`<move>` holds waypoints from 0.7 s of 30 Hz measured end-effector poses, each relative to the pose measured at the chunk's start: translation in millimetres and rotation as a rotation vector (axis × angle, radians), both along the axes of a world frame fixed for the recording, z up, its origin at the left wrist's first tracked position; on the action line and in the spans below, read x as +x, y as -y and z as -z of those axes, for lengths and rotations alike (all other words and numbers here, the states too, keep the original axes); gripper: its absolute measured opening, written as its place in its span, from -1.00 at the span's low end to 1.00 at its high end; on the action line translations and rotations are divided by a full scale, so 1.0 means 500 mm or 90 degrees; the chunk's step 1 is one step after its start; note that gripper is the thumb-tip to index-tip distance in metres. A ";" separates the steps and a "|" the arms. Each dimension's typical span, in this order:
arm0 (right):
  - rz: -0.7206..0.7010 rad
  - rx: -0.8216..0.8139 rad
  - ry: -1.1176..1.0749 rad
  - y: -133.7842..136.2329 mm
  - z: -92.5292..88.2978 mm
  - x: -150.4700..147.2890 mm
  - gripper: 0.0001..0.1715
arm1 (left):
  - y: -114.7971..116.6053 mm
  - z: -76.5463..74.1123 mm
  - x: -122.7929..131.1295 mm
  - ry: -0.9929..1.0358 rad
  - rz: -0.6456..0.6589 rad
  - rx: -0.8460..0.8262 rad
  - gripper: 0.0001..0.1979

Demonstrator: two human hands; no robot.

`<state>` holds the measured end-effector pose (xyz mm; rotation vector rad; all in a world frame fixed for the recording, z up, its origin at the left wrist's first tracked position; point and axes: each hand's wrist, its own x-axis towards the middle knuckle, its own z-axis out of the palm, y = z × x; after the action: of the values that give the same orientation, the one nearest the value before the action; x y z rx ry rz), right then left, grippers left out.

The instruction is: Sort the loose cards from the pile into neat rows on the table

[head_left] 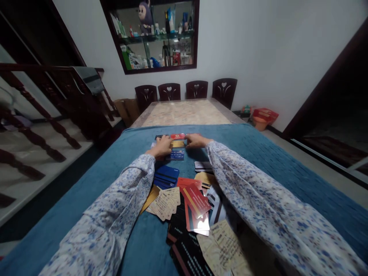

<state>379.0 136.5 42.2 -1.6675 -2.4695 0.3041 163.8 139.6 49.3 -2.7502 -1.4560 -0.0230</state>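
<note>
Both my hands reach to the far part of a blue cloth, at small rows of cards. My left hand (163, 146) is closed, its fingertips at the left edge of a gold card (177, 144). On that card's right edge lie the bent fingers of my right hand (196, 141). A red card (177, 136) lies just beyond the gold one, and a dark blue card (177, 155) on the near side. Part of a black card (161, 137) shows behind my left hand. The ends of some cards are hidden under my fingers.
Between my forearms lie blue cards (166, 176), red cards (197, 199), beige cards (165, 203) and black cards (189, 255), loosely overlapping. The blue cloth (115, 184) covers the near part of a stone-topped table (186, 111). Dark chairs (197, 89) stand at its far end.
</note>
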 end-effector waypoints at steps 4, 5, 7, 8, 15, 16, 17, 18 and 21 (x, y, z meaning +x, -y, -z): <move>-0.012 0.028 0.012 0.028 -0.011 0.011 -0.49 | 0.023 -0.004 0.005 0.018 0.014 0.000 -0.49; -0.013 0.032 0.015 0.035 -0.013 0.015 -0.49 | 0.029 -0.005 0.007 0.020 0.017 0.000 -0.49; -0.012 0.039 0.021 0.050 -0.015 0.022 -0.51 | 0.042 -0.007 0.012 0.024 0.022 0.005 -0.50; -0.012 0.044 0.021 0.058 -0.016 0.027 -0.52 | 0.049 -0.008 0.015 0.026 0.024 0.008 -0.51; -0.004 0.058 0.036 0.126 -0.026 0.060 -0.61 | 0.104 -0.014 0.038 0.053 0.063 0.001 -0.53; 0.003 0.061 0.042 0.137 -0.028 0.064 -0.61 | 0.112 -0.014 0.042 0.060 0.071 0.000 -0.55; 0.004 0.067 0.049 0.149 -0.030 0.066 -0.62 | 0.120 -0.014 0.045 0.065 0.080 -0.001 -0.56; 0.003 0.072 0.055 0.160 -0.031 0.069 -0.63 | 0.126 -0.013 0.049 0.068 0.088 -0.002 -0.58; 0.010 0.093 0.064 0.192 -0.031 0.076 -0.66 | 0.144 -0.008 0.059 0.070 0.103 -0.007 -0.59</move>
<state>417.0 40.7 57.9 -1.6794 -2.4794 0.0371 193.4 67.6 53.1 -2.9110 -1.2538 -0.1729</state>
